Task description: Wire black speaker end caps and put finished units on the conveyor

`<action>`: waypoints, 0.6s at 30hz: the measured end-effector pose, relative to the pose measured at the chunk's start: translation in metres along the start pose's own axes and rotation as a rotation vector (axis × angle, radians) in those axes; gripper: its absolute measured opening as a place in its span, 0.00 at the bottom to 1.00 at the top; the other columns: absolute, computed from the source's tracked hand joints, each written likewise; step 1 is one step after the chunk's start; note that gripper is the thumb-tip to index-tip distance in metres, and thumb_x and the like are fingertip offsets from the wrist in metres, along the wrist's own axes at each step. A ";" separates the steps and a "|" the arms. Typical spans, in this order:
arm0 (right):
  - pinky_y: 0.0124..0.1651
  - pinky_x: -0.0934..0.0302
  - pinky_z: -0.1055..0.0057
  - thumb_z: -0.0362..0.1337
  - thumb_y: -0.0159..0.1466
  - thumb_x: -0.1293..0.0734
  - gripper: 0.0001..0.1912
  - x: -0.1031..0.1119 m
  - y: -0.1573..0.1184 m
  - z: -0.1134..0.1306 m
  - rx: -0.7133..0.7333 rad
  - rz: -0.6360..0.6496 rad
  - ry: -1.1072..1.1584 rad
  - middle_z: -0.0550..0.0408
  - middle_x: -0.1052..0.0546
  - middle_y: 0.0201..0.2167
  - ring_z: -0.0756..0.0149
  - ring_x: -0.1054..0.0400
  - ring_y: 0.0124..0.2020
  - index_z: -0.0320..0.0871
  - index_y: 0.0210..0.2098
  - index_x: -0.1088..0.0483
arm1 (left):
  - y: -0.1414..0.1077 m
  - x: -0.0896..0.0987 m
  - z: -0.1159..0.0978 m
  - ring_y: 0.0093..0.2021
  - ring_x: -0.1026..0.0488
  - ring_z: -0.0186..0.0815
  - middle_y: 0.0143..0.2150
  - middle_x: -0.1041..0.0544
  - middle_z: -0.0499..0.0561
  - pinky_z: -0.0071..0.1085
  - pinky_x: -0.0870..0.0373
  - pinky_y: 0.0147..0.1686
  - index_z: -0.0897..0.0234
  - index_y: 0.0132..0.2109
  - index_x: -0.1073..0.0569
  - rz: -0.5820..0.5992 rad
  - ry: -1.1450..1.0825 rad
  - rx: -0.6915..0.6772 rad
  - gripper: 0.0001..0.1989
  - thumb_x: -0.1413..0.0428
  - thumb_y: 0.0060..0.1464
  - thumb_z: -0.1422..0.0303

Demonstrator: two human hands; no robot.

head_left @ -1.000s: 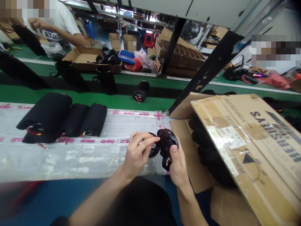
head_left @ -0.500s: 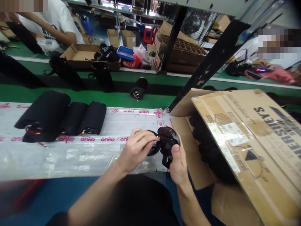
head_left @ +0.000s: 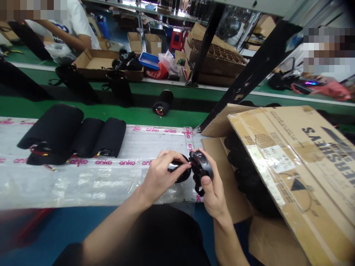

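You have bright, even light here, strongest in the white glints along the far metal rack (head_left: pixel 155 3) at the top edge, and shadows stay soft. Glare streaks the creased plastic sheet (head_left: pixel 83 184) near the counter's front edge, and a white highlight sits on the glossy black disc (head_left: pixel 177 167). Your left hand (head_left: pixel 162 177) and your right hand (head_left: pixel 212 188) look sharp. The bottom-left corner smears into a red blur (head_left: pixel 24 229), the black steel post (head_left: pixel 249 70) leans with wide-angle distortion, and pixelated patches (head_left: pixel 327 50) hide the upper corners.
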State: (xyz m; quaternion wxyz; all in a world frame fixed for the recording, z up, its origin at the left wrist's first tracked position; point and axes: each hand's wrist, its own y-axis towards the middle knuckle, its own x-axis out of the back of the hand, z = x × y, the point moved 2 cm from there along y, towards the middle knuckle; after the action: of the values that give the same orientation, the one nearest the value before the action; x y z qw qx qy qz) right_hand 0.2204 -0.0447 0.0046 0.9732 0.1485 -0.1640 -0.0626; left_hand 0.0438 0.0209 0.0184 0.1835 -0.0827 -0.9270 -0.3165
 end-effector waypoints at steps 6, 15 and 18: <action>0.76 0.42 0.47 0.53 0.78 0.40 0.28 0.015 0.008 0.003 -0.079 0.120 0.034 0.50 0.29 0.73 0.49 0.36 0.74 0.53 0.73 0.36 | 0.004 0.001 0.002 0.37 0.15 0.34 0.38 0.13 0.46 0.38 0.25 0.53 0.59 0.42 0.24 0.090 -0.081 -0.164 0.04 0.36 0.67 0.70; 0.78 0.46 0.47 0.51 0.78 0.39 0.28 0.012 0.005 0.002 -0.110 0.103 0.054 0.52 0.34 0.76 0.49 0.40 0.76 0.56 0.75 0.39 | 0.002 -0.007 -0.002 0.35 0.19 0.34 0.35 0.16 0.44 0.37 0.24 0.51 0.59 0.40 0.26 0.001 0.010 -0.093 0.06 0.36 0.67 0.70; 0.77 0.43 0.46 0.52 0.78 0.39 0.29 0.008 0.002 -0.001 -0.117 0.057 0.074 0.51 0.33 0.75 0.48 0.39 0.76 0.54 0.74 0.38 | 0.000 -0.006 -0.001 0.34 0.18 0.34 0.35 0.15 0.43 0.41 0.27 0.56 0.59 0.41 0.25 -0.027 0.014 -0.071 0.06 0.35 0.67 0.69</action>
State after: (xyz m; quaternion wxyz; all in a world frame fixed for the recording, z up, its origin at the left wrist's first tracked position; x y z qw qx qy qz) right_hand 0.2283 -0.0439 0.0070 0.9870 0.0887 -0.1279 -0.0389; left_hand 0.0498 0.0200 0.0171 0.1828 -0.0743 -0.9148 -0.3523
